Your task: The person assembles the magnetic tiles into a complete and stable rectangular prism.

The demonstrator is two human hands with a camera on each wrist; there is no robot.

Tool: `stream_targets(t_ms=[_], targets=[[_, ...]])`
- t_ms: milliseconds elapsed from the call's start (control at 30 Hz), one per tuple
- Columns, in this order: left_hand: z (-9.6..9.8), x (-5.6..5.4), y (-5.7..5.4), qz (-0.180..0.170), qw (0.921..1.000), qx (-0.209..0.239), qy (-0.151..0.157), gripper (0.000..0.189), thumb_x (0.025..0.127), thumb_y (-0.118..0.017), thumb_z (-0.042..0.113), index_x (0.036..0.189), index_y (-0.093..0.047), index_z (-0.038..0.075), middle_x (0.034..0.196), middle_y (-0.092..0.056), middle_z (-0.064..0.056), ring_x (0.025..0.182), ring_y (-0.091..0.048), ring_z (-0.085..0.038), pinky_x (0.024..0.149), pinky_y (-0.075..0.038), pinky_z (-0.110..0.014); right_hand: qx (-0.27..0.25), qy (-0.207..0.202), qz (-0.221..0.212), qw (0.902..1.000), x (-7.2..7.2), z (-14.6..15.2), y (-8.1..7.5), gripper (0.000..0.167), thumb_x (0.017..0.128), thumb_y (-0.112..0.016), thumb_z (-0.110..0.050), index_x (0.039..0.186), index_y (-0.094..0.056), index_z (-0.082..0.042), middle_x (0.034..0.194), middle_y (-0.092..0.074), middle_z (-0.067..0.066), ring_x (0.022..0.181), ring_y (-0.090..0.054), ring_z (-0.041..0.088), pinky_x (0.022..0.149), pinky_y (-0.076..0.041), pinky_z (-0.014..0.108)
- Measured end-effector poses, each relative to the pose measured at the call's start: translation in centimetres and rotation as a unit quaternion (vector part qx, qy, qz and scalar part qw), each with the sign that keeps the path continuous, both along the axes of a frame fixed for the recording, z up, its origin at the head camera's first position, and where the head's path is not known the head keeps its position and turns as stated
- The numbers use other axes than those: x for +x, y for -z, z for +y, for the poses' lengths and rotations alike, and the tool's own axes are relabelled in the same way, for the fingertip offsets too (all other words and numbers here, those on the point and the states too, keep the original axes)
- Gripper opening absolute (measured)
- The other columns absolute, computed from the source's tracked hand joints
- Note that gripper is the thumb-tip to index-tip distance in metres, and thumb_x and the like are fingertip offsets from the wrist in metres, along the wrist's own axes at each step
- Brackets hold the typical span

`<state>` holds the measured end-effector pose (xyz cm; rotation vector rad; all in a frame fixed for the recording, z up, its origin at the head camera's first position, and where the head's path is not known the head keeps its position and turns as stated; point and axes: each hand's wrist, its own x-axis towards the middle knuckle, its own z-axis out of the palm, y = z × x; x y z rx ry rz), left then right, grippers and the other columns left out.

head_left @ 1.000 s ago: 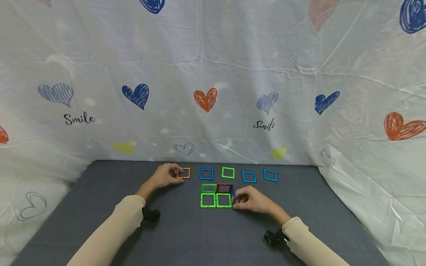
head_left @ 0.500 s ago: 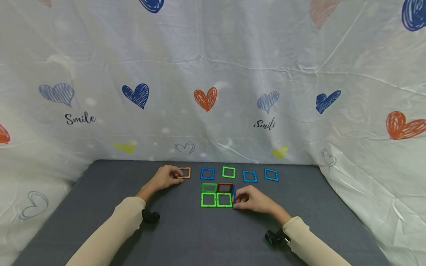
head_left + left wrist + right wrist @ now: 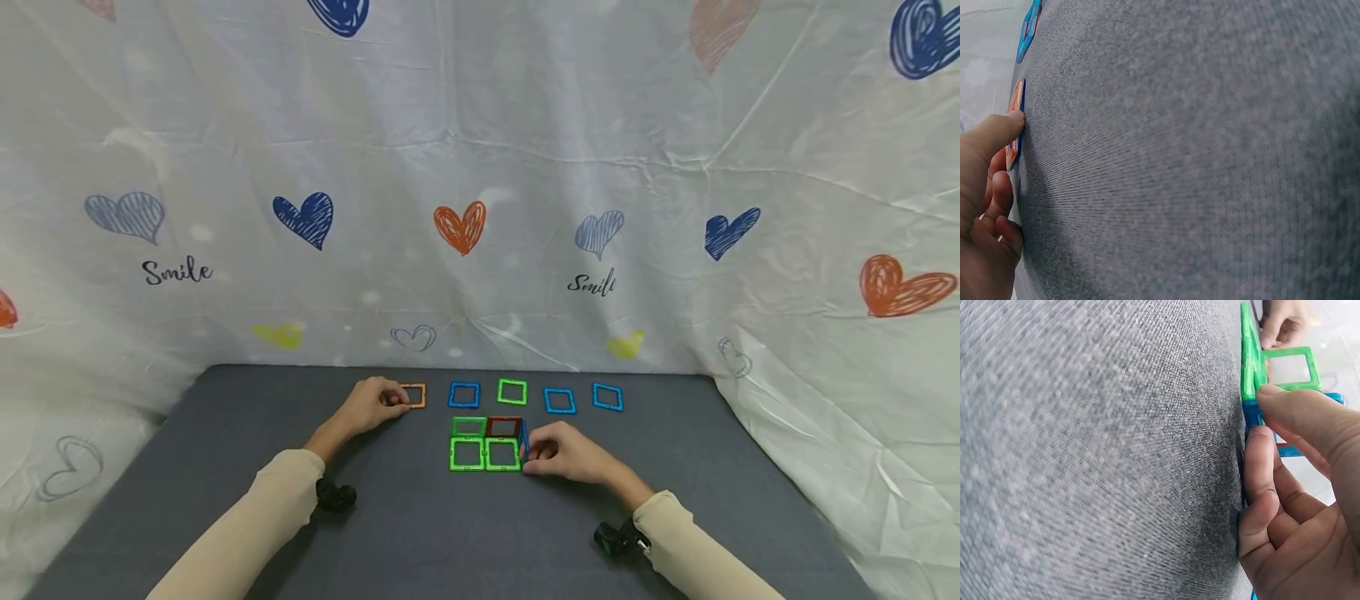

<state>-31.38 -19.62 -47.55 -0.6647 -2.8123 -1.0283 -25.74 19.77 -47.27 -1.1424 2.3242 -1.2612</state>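
the right hand [image 3: 564,454] pinches a blue tile [image 3: 524,439] standing up at the right edge of the flat tile block [image 3: 485,444] on the gray mat [image 3: 420,533]. the left hand [image 3: 367,406] curls its fingers on the orange tile [image 3: 414,395] in the back row. if the pinch slips, the blue tile could flop down or drag the block crooked.
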Motion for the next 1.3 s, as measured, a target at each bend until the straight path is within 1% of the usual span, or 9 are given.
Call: stream_targets(t_ms=[200,367,600,833,1000,1067,1233,1300], targets=[[-0.3,0.1,0.0,0.0,0.9999,-0.008,0.007,0.005,0.092,-0.078,0.009,0.088,-0.075,0.01,0.081,-0.055,0.003,0.07,-0.05,-0.015,0.064,-0.044,-0.034,0.006,0.006,-0.001,1.0,0.0,-0.2,0.1,0.007,0.094,-0.076,-0.01,0.089,-0.071,-0.01,0.082,-0.067,0.0,0.067,-0.061,0.01,0.06,-0.05,0.026],[-0.4,0.2,-0.4,-0.008,0.9999,-0.005,0.005,0.005,0.094,-0.076,0.011,0.09,-0.074,0.01,0.083,-0.055,0.001,0.071,-0.049,-0.016,0.064,-0.043,-0.034,0.001,0.001,-0.008,1.0,0.1,-0.3,0.1,0.007,0.094,-0.075,-0.008,0.089,-0.07,-0.006,0.081,-0.067,0.002,0.066,-0.06,0.009,0.059,-0.049,0.026],[-0.8,0.5,-1.1,0.009,0.9998,0.005,0.015,0.005,0.095,-0.075,0.011,0.09,-0.074,0.009,0.084,-0.057,0.001,0.071,-0.05,-0.015,0.063,-0.045,-0.033,0.003,0.001,-0.011,0.9999,0.3,-0.3,-0.1,0.006,0.094,-0.075,-0.006,0.089,-0.071,-0.006,0.081,-0.067,0.003,0.065,-0.06,0.008,0.059,-0.048,0.025],[-1.3,1.4,-2.2,0.031,0.9991,0.007,0.027,0.005,0.095,-0.076,0.013,0.09,-0.073,0.01,0.084,-0.055,0.003,0.071,-0.048,-0.016,0.063,-0.043,-0.033,-0.005,0.003,-0.015,0.9999,0.5,-0.3,-0.2,0.006,0.094,-0.075,-0.006,0.09,-0.071,-0.004,0.082,-0.067,0.006,0.065,-0.06,0.016,0.059,-0.048,0.025],[-1.5,2.1,-3.0,0.037,0.9988,0.001,0.034,0.006,0.095,-0.075,0.013,0.091,-0.072,0.011,0.085,-0.054,0.004,0.073,-0.047,-0.016,0.065,-0.043,-0.033,-0.01,0.008,-0.019,0.9997,0.6,-0.3,-0.4,0.006,0.093,-0.075,-0.004,0.089,-0.071,-0.003,0.082,-0.067,0.01,0.064,-0.061,0.024,0.059,-0.047,0.025],[-1.6,2.4,-3.2,0.04,0.9984,0.002,0.04,0.007,0.096,-0.075,0.014,0.091,-0.072,0.01,0.085,-0.054,0.004,0.073,-0.048,-0.015,0.065,-0.044,-0.033,-0.011,0.007,-0.015,0.9998,0.6,-0.3,-0.3,0.006,0.093,-0.075,-0.004,0.089,-0.07,-0.003,0.081,-0.066,0.01,0.064,-0.06,0.023,0.058,-0.047,0.025],[-1.7,3.2,-3.7,0.056,0.9967,0.008,0.058,0.007,0.096,-0.074,0.014,0.094,-0.073,0.007,0.086,-0.056,0.005,0.075,-0.051,-0.014,0.067,-0.046,-0.034,-0.006,0.007,-0.008,0.9999,0.4,-0.2,-0.3,0.007,0.093,-0.075,-0.006,0.088,-0.07,-0.006,0.08,-0.066,0.006,0.065,-0.06,0.014,0.059,-0.048,0.025],[-1.8,3.5,-3.9,0.061,0.9962,0.011,0.061,0.006,0.096,-0.074,0.013,0.095,-0.073,0.008,0.087,-0.056,0.006,0.076,-0.052,-0.014,0.068,-0.047,-0.033,-0.005,0.005,-0.006,1.0,0.3,-0.1,-0.3,0.007,0.093,-0.076,-0.007,0.088,-0.071,-0.006,0.08,-0.067,0.005,0.065,-0.059,0.012,0.059,-0.048,0.025]])
